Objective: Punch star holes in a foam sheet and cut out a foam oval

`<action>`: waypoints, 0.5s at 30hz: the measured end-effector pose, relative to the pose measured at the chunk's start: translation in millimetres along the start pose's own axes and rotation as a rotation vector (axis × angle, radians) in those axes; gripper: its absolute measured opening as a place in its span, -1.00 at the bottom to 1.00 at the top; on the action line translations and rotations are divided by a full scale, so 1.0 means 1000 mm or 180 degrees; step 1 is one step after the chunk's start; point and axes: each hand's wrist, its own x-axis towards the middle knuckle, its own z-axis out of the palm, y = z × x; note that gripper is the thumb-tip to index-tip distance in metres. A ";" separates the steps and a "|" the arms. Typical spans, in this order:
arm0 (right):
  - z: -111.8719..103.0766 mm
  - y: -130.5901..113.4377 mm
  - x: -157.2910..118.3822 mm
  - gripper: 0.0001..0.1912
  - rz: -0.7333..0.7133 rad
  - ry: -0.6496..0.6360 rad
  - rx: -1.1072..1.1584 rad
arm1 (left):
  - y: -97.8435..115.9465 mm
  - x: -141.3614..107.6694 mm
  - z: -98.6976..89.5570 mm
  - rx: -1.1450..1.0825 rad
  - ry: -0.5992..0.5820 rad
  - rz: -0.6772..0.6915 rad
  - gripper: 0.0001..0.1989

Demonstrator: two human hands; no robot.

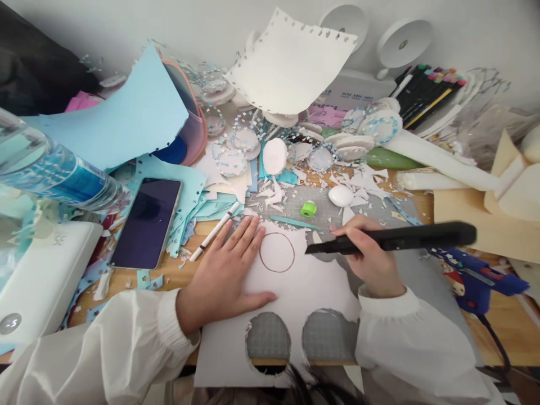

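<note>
1. The left hand [230, 270] lies flat, fingers stretched out and not gripping anything, pressing on the white sheet [310, 298].
2. The right hand [371, 261] has its fingers curled tight around a black cutter [415, 237]. The tip is near the drawn circle [277, 252]; I can't tell if it touches the sheet.
3. The sheet lies in front of the person, partly on a gray mat [436, 298]. It looks light, thin and a bit stiff, and may bend near its two big holes. The best place to press is the solid part, away from the blade.
4. The cutter looks stiff and easy to lift. Its thick body is the safe place to hold.
5. A green thing [309, 209], a thin teal stick [293, 222] and paper scraps [274, 194] crowd the far edge.
6. Left on the wooden surface [126, 277] are a pen [214, 232], phone [147, 223] and bottle [59, 169]. A blue glue gun [478, 281] lies right.
</note>
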 end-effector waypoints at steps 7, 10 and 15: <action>0.050 -0.020 -0.022 -0.91 -0.0126 -0.0192 -0.1076 | 0.003 -0.002 0.004 0.0022 0.0227 -0.0273 0.11; 0.061 -0.020 -0.031 -0.92 -0.0348 -0.0103 -0.1459 | 0.002 -0.003 0.005 -0.0001 0.0199 -0.0268 0.10; 0.067 -0.014 -0.034 -0.90 -0.0887 -0.0078 -0.1804 | 0.002 -0.003 0.005 -0.0018 0.0192 -0.0250 0.08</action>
